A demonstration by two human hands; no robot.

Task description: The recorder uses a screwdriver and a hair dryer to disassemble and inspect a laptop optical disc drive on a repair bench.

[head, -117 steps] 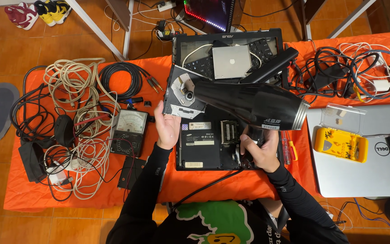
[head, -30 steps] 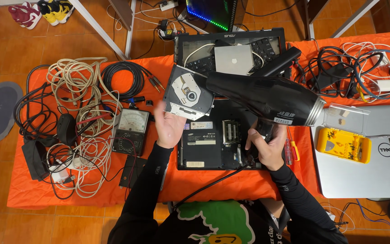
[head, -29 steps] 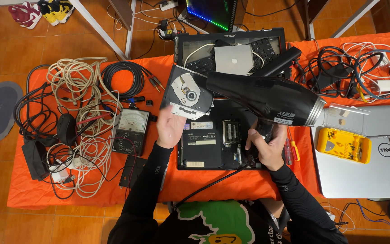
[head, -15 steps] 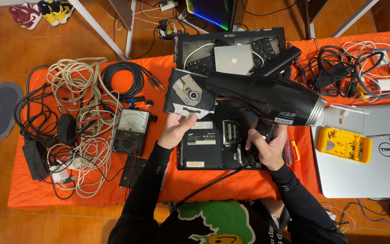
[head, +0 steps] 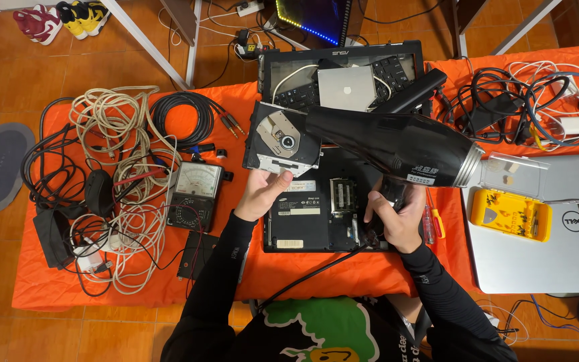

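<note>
The right hand [head: 397, 218] has its grip wrapped around the handle of a black hot-air blower [head: 397, 144], held over the opened laptop base [head: 323, 208]. The left hand [head: 263, 194] pinches the optical drive [head: 279, 137] by its lower edge. That thin hold could slip, dropping the drive onto the orange desk [head: 102, 288]; the blower's cord [head: 316, 271] might snag.

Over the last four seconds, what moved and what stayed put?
The left hand has lifted the square black-and-silver optical drive up and away from the opened black laptop base, gripping its lower edge. The black hair dryer has shifted slightly rightward in the right hand, grip unchanged. The cables, the analog meter and the yellow case stayed put.
</note>
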